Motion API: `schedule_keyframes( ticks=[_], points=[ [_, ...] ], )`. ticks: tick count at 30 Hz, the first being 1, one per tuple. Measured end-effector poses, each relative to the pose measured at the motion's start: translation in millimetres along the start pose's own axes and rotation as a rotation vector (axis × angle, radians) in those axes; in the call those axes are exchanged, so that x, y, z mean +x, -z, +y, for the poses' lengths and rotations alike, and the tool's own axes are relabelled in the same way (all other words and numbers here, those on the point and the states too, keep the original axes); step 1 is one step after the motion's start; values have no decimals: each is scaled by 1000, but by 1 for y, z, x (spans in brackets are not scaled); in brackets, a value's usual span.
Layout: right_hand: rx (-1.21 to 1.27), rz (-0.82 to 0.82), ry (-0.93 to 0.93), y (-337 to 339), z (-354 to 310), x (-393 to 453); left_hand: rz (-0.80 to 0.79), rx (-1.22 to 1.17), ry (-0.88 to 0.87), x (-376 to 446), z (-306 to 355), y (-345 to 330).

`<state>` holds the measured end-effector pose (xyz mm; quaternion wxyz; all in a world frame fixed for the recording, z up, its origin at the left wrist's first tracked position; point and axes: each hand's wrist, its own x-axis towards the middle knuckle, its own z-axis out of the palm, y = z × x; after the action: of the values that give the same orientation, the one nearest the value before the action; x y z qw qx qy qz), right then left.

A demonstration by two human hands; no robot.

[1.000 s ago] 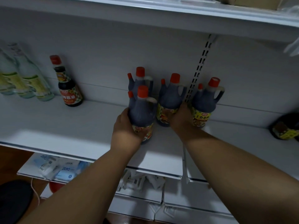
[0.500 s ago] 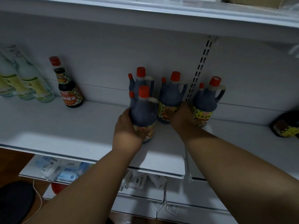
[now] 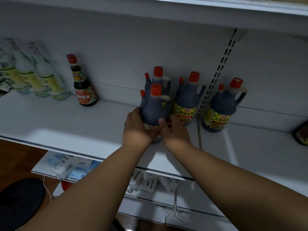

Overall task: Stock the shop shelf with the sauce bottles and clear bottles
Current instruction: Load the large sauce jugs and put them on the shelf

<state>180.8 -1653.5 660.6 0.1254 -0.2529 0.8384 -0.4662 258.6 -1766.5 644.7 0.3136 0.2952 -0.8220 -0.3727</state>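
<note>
right hand (image 3: 175, 130) moved onto front sauce bottle (image 3: 154, 107), left hand (image 3: 135, 127) still gripping

A white metal shelving unit fills the view, its flat white shelf board (image 3: 50, 124) running left to right, a brighter patch of light falling across its front edge. Behind it stands a pale grey back panel (image 3: 125, 47), split by a slotted white upright rail (image 3: 216, 77). Overhead, the underside of another white shelf (image 3: 166, 12). Below, a lower white shelf (image 3: 40, 170) carries blue-and-white packets (image 3: 73, 167). Brown wooden floor (image 3: 21, 152) shows at lower left, with a round black object (image 3: 18, 202) resting on it.
</note>
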Motion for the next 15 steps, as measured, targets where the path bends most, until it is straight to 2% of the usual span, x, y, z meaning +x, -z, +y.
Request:
schedule_keyframes(
  ticks=[15],
  points=[
    [28, 3, 14, -4, -5, 6, 69, 39, 12, -3, 1, 5]
  ],
)
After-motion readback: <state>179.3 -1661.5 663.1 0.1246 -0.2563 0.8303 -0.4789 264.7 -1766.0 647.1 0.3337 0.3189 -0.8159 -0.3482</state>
